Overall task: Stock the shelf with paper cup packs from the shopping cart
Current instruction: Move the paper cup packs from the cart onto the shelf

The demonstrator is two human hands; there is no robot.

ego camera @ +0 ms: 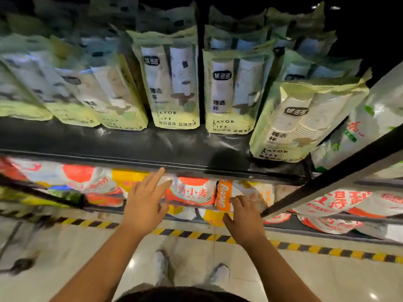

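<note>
Green paper cup packs (174, 83) stood on the dark shelf (130, 140), above 2 empty hands.
Head view: the front-right pack (305, 120) leaned out of its row, long axis near upright, up and right of the right hand (244, 219), the nearer 1, whose fingers were loosely bent on nothing. The left hand (145, 201) held its fingers straight and spread. Orange snack bags (192, 192) lay beyond both hands; a dark slanted bar (327, 182) crossed at right.

Paper cup packs (303, 120) upright on dark shelf (130, 140), left hand (145, 203) and right hand (245, 219) empty, fingers extended below shelf edge
</note>
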